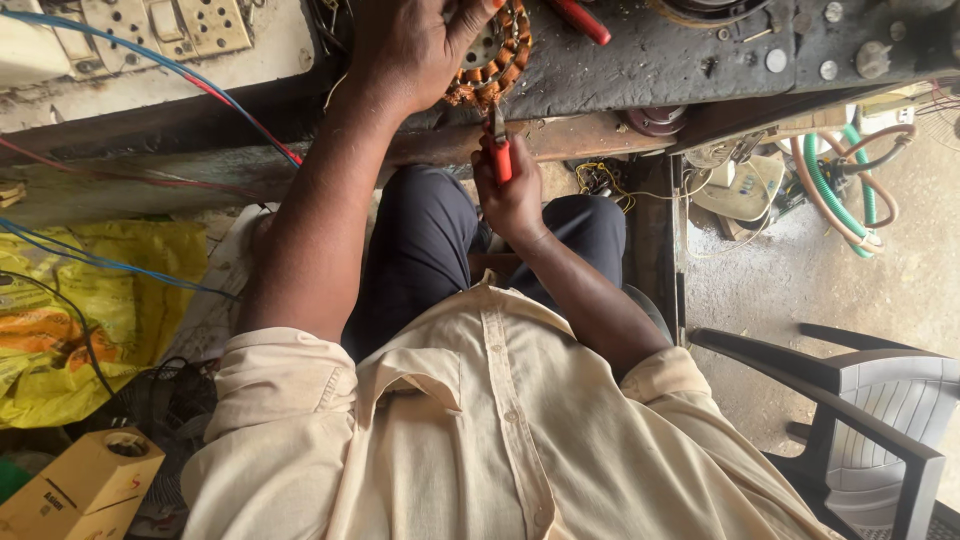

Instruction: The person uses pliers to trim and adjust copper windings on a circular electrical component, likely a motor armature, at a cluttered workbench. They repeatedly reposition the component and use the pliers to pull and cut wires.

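The left hand (420, 45) presses closed on the copper-wound stator (492, 55) at the bench's (640, 60) near edge, while the right hand (512, 195) grips red-handled cutters (499, 145) just below; the nip should seemingly stay clear of intact windings.

Concrete floor (800, 290), grey plastic chair (880, 410), worn workbench (640, 60).

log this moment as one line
left hand: holds copper-wound stator on workbench | right hand: grips red-handled cutters, tips at coil edge
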